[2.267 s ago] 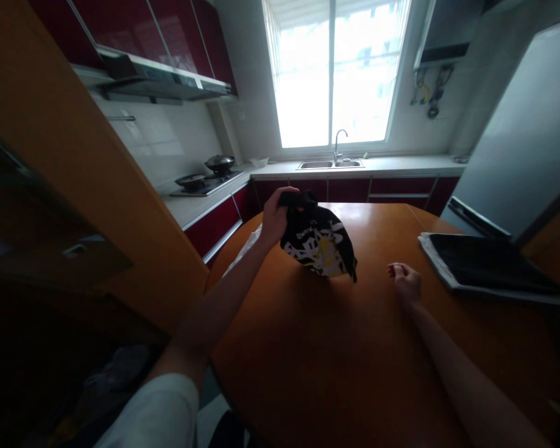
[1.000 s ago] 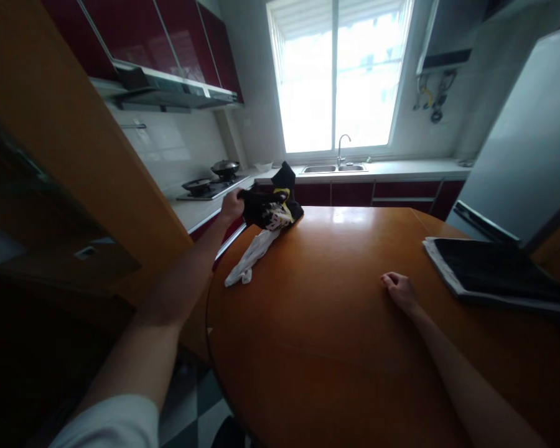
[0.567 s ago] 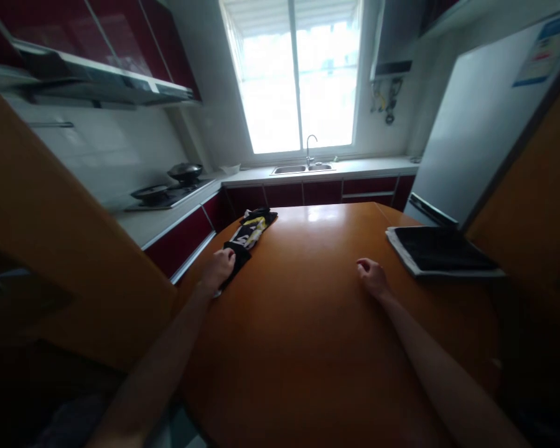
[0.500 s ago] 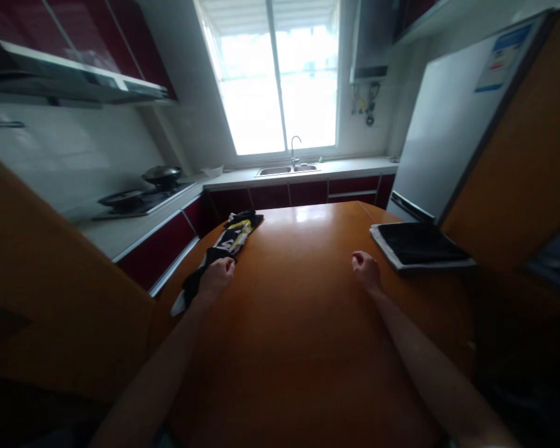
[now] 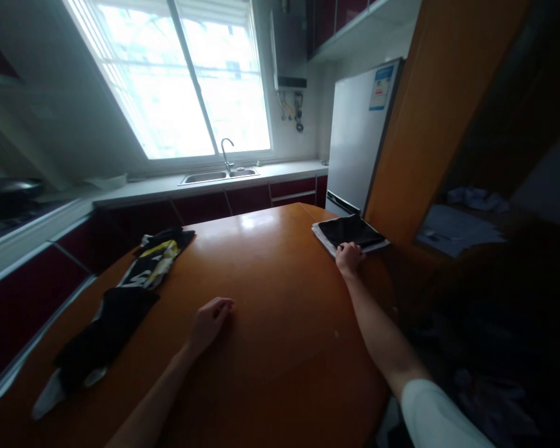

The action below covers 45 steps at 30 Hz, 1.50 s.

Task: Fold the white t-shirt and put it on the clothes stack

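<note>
At the right side of the table lies a flat folded black cloth point(image 5: 348, 231) with a white or grey layer under it. My right hand point(image 5: 350, 256) is at its near edge, fingers curled over it; the fingertips are partly hidden. My left hand point(image 5: 211, 322) is low over the middle of the table, fingers loosely stretched to the right and holding nothing. To its left lies a long, crumpled garment point(image 5: 116, 323), black with white and yellow patches, apart from the hand.
The rounded wooden table point(image 5: 261, 274) fills the foreground. Behind it run a counter with a sink point(image 5: 210, 177) and a window point(image 5: 182, 81). A fridge point(image 5: 361, 134) and a wooden panel point(image 5: 415, 124) stand at the right. A pan point(image 5: 12, 188) sits at the far left.
The view has turned to the right. My right hand has moved from bare table to the folded black cloth. My left hand has come away from the garment, toward me, its fingers loosening.
</note>
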{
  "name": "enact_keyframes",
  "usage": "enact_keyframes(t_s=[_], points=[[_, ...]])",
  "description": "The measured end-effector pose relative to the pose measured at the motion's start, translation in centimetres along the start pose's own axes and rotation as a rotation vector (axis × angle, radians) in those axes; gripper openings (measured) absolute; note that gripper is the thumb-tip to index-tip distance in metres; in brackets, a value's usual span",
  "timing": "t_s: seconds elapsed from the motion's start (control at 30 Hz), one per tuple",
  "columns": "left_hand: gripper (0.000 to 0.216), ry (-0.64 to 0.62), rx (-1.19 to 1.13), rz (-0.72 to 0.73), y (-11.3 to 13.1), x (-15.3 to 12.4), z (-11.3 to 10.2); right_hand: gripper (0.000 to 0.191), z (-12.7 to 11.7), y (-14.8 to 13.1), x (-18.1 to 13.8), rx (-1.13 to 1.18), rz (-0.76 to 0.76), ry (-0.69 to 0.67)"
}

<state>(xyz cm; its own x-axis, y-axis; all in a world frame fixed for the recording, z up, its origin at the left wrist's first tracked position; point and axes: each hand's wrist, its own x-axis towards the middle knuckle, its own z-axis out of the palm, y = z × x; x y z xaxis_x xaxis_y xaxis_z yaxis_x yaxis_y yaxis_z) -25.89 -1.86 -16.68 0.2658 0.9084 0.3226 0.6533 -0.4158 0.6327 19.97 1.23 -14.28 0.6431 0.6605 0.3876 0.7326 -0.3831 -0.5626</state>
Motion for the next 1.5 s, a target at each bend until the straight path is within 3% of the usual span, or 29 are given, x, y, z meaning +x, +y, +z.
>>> enact_keyframes(t_s=[0.17,0.23,0.3,0.37,0.4,0.43,0.47,0.57,0.63,0.83,1.07,1.17,1.23,1.37,1.5], points=[[0.032,0.035,-0.062,-0.082,0.3,-0.2,-0.2,0.027,-2.2,-3.5,-1.4,0.090,-0.140,0.024],[0.031,0.059,-0.080,-0.106,0.8,-0.1,-0.2,0.024,-2.7,-5.8,-3.7,0.160,-0.277,-0.091],[0.033,0.111,-0.098,-0.140,1.1,-0.2,-0.3,0.024,-2.9,-8.1,-6.7,0.274,-0.445,-0.407],[0.036,0.183,-0.117,-0.179,1.3,-0.3,-0.5,0.029,-2.9,-9.8,-9.8,0.406,-0.623,-0.857],[0.037,0.217,-0.126,-0.195,1.3,-0.3,-0.5,0.030,-2.8,-10.3,-11.2,0.450,-0.684,-0.995],[0.038,0.244,-0.134,-0.208,1.3,-0.3,-0.5,0.028,-2.7,-10.7,-12.3,0.468,-0.718,-1.028],[0.037,0.260,-0.140,-0.216,1.3,-0.4,-0.5,0.025,-2.5,-10.8,-13.2,0.458,-0.728,-0.960],[0.036,0.239,-0.150,-0.196,1.0,-0.5,-0.2,0.023,-1.6,-10.6,-14.5,0.287,-0.701,-0.592],[0.037,0.198,-0.120,-0.139,0.8,-0.7,0.2,0.029,-0.8,-10.2,-14.8,0.155,-0.704,-0.511],[0.037,0.115,0.092,0.064,1.1,-1.1,0.6,0.018,0.1,-9.8,-15.6,0.085,-0.800,-0.502],[0.037,0.123,0.190,0.066,2.0,-1.6,0.4,0.016,-0.2,-10.1,-16.5,0.188,-0.830,-0.482],[0.025,0.125,0.228,0.090,2.4,-1.8,0.2,0.026,-0.1,-10.0,-16.5,0.221,-0.845,-0.490],[0.017,0.144,0.254,0.098,2.5,-1.9,-0.1,0.019,-0.3,-10.1,-16.4,0.214,-0.842,-0.517],[0.013,0.168,0.329,0.095,2.5,-1.9,-0.8,0.013,-1.6,-10.8,-16.6,0.392,-0.863,-0.650],[0.016,0.183,0.366,0.015,2.0,-2.0,-1.4,0.013,-3.7,-11.5,-18.7,0.660,-0.968,-0.944]])
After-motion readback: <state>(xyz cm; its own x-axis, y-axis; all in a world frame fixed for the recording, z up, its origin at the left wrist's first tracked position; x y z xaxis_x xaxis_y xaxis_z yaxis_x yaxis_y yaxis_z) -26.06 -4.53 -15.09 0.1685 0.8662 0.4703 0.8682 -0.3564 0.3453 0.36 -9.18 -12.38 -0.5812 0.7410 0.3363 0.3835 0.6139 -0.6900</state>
